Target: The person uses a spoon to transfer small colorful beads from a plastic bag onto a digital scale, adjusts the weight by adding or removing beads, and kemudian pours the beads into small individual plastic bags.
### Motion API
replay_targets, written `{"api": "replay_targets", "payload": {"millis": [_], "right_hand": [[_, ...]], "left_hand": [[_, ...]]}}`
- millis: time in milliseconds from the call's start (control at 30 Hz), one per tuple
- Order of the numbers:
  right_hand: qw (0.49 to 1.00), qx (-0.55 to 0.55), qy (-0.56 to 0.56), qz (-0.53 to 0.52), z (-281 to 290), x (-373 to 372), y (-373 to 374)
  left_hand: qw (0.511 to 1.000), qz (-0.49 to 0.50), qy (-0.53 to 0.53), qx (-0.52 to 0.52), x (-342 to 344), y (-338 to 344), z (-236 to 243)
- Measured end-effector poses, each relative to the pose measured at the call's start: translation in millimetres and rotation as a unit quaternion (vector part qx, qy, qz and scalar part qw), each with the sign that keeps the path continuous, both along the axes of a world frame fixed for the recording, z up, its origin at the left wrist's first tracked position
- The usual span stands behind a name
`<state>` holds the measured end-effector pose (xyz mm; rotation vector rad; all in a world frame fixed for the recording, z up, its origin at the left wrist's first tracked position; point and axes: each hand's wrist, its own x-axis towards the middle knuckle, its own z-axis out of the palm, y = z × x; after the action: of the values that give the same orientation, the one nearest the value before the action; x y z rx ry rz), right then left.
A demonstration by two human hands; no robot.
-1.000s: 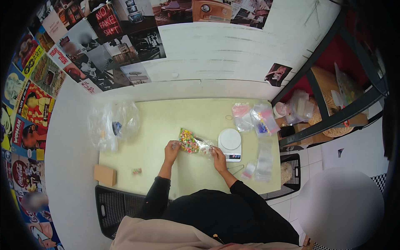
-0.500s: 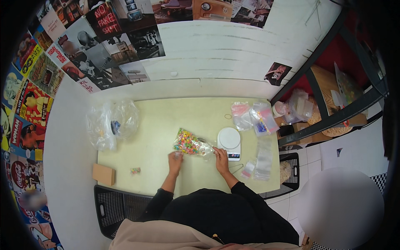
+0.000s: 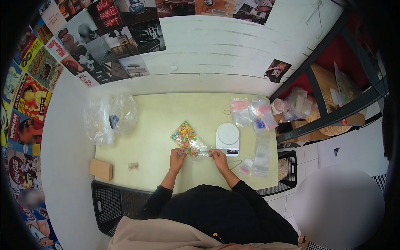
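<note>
The left hand [image 3: 178, 156] and the right hand [image 3: 217, 157] are each pinched shut on the near end of a clear bag of coloured sweets [image 3: 186, 137], which lies flat on the pale yellow table [image 3: 158, 121] with its filled end pointing toward 11 o'clock and its empty mouth stretched between the two hands. At 2 o'clock from the right hand, just beside the bag, stands a white kitchen scale [image 3: 227, 138]. Further toward 3 o'clock a stack of empty clear bags [image 3: 261, 156] lies near the table's right edge, and at 1 o'clock two filled small bags [image 3: 253, 112] sit near the far right corner. Open tabletop runs from the left hand toward 9 o'clock, broken only by a few loose sweets [image 3: 133, 165] and a small cardboard box [image 3: 101, 169] at the near left corner; a crumpled large plastic bag [image 3: 106, 118] fills the far left side at 10 o'clock. The near edge lies close under both wrists, with a black mesh basket [image 3: 108, 204] below it at 7 o'clock. Since half a second ago the bag has been drawn nearer the person and the hands sit slightly closer to the near edge, while the scale and the other bags have stayed put.
</note>
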<state>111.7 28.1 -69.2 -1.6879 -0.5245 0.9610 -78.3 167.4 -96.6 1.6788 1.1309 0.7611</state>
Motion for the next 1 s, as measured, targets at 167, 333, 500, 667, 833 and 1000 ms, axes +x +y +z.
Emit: {"api": "replay_targets", "payload": {"millis": [167, 333, 500, 667, 833, 1000], "right_hand": [[0.999, 0.028, 0.008, -0.042, 6.9, 14.1, -11.1], [0.996, 0.011, -0.001, -0.092, 8.7, 24.2, -24.6], [0.994, 0.003, 0.017, -0.107, 14.8, 38.0, -43.8], [0.995, 0.001, 0.024, -0.093, 27.2, 48.8, -57.8], [0.995, 0.039, 0.026, -0.09, 69.4, 57.9, -59.4], [0.994, 0.055, 0.009, -0.09, 110.9, 58.2, -39.4]], "left_hand": [[1.0, -0.02, 0.016, -0.013, -0.7, -17.5, 38.8], [0.996, -0.078, -0.001, 0.048, 9.5, -17.8, 53.4], [0.99, -0.119, 0.007, 0.075, 23.2, -17.6, 70.2], [0.985, -0.146, 0.006, 0.088, 28.1, -16.3, 67.3], [0.98, -0.162, -0.013, 0.117, 32.7, -17.3, 70.9], [0.965, -0.201, 0.014, 0.17, 38.9, -14.9, 83.2]]}}
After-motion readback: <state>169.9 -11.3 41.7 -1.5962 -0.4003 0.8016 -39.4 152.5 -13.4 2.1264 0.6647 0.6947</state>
